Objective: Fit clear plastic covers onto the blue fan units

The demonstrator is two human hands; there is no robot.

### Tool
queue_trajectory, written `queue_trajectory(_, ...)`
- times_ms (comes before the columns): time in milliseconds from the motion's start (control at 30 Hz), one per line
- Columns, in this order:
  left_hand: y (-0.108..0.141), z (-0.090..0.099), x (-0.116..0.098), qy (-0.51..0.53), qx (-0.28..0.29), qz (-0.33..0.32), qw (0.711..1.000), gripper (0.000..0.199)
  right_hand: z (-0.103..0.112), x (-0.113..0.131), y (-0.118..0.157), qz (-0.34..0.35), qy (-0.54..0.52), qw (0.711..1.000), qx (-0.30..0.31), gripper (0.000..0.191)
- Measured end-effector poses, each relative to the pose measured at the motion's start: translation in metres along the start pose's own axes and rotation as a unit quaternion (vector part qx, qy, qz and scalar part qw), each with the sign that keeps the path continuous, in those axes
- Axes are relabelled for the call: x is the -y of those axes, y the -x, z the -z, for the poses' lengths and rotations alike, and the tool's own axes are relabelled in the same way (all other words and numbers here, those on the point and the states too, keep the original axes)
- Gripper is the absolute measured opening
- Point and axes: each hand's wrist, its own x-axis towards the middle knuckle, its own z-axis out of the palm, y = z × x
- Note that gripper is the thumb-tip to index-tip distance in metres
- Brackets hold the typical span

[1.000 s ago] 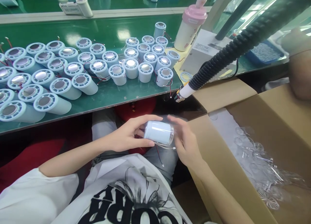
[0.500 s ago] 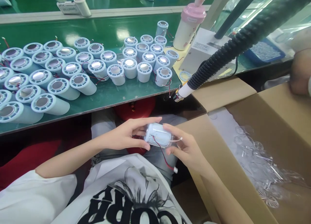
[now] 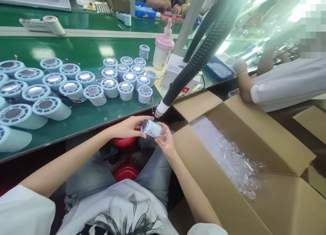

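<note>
A light blue cylinder (image 3: 150, 129) with thin wires is held between both hands above my lap, tilted, its round slotted end toward the left. My left hand (image 3: 132, 127) grips that end between thumb and fingers. My right hand (image 3: 166, 139) is wrapped round the other end, where a clear plastic piece (image 3: 162, 130) shows at the cylinder. Just above the cylinder hangs the metal tip of a black corrugated hose (image 3: 175, 85). Several similar blue cylinders (image 3: 94, 95) stand or lean on the green table (image 3: 84, 121), their slotted ends up.
At the right, an open cardboard box (image 3: 203, 160) holds clear plastic pieces (image 3: 235, 160). A pink-lidded bottle (image 3: 163, 51), a white device (image 3: 175, 70) and a blue tray (image 3: 219, 69) are on the table. Co-workers' arms (image 3: 244, 82) show at the right and hands (image 3: 171, 6) at the far side.
The view has shifted, showing more of the far side and the right. Between my hands the cylinder has turned, so its slotted end now shows, and the hose tip appears closer to it.
</note>
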Motion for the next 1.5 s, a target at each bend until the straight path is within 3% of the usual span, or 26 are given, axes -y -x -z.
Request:
queue_trajectory(100,-0.018,0.010,0.001,-0.012,0.029,0.000,1.000,0.074,0.005,-0.006,-0.011,0.019,-0.004,1.000,-0.021,0.074)
queue_trajectory(233,-0.020,0.013,-0.002,-0.010,0.038,0.000,0.999,0.076,0.008,0.000,-0.014,0.017,-0.006,1.000,-0.014,0.072)
queue_trajectory(433,0.005,0.007,-0.018,-0.015,0.014,0.015,1.000,0.063,0.005,0.012,-0.004,0.013,0.007,1.000,0.022,0.064)
queue_trajectory(567,0.027,-0.004,-0.027,-0.052,-0.022,0.021,0.998,0.059,0.000,0.022,0.007,0.060,0.054,0.995,0.053,0.059)
queue_trajectory(633,0.034,-0.011,-0.029,-0.075,-0.052,0.008,0.996,0.056,-0.004,0.028,0.012,0.082,0.053,0.994,0.041,0.054)
queue_trajectory(733,0.040,-0.019,-0.031,-0.102,-0.084,0.000,0.991,0.051,-0.012,0.035,0.017,0.059,-0.009,0.998,0.003,0.045)
queue_trajectory(900,0.043,-0.023,-0.036,-0.258,-0.109,-0.063,0.958,0.046,-0.014,0.043,0.024,0.104,0.039,0.994,0.010,0.048)
queue_trajectory(1000,0.045,-0.023,-0.041,-0.332,-0.079,-0.118,0.933,0.052,-0.012,0.044,0.029,0.137,0.056,0.989,0.012,0.050)
queue_trajectory(1100,0.047,-0.023,-0.045,-0.359,-0.035,-0.122,0.925,0.060,-0.010,0.045,0.034,0.126,0.032,0.991,-0.013,0.049)
queue_trajectory(1267,0.050,-0.030,-0.042,-0.358,0.059,-0.071,0.929,0.063,-0.005,0.054,0.038,0.084,-0.049,0.992,-0.074,0.046)
queue_trajectory(1333,0.052,-0.033,-0.038,-0.337,0.048,-0.065,0.938,0.064,-0.001,0.058,0.038,0.080,-0.063,0.991,-0.092,0.046)
queue_trajectory(1500,0.057,-0.037,-0.034,-0.299,-0.053,-0.113,0.946,0.065,-0.007,0.057,0.036,0.029,-0.174,0.971,-0.162,0.043)
